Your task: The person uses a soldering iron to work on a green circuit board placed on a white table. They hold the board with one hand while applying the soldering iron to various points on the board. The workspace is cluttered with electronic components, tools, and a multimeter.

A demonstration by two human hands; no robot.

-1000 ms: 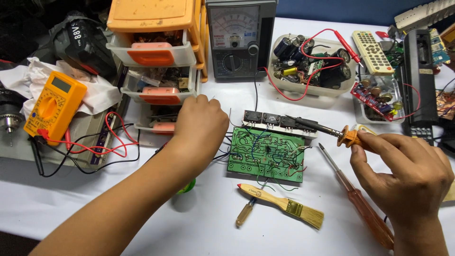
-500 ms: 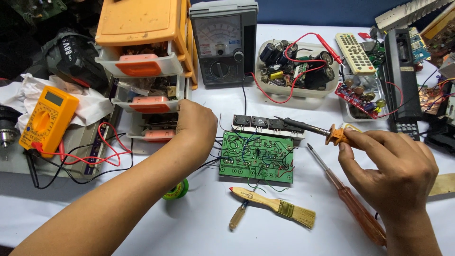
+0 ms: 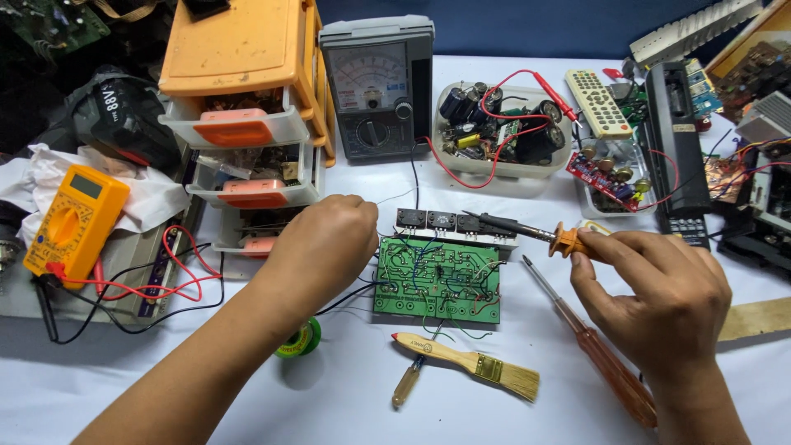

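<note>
Over circuit board, soldering iron

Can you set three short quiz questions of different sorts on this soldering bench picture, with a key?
1. True or false: the right hand holds the soldering iron with its tip over the top edge of the green circuit board.
2. Which tool lies on the table just below the board? A) paintbrush B) hammer C) scissors
3. Fill in: the left hand rests at the board's ____ edge.

Key
1. True.
2. A, the wooden-handled paintbrush.
3. Left. The fingers are hidden under the hand, so what they pinch cannot be told.
</note>
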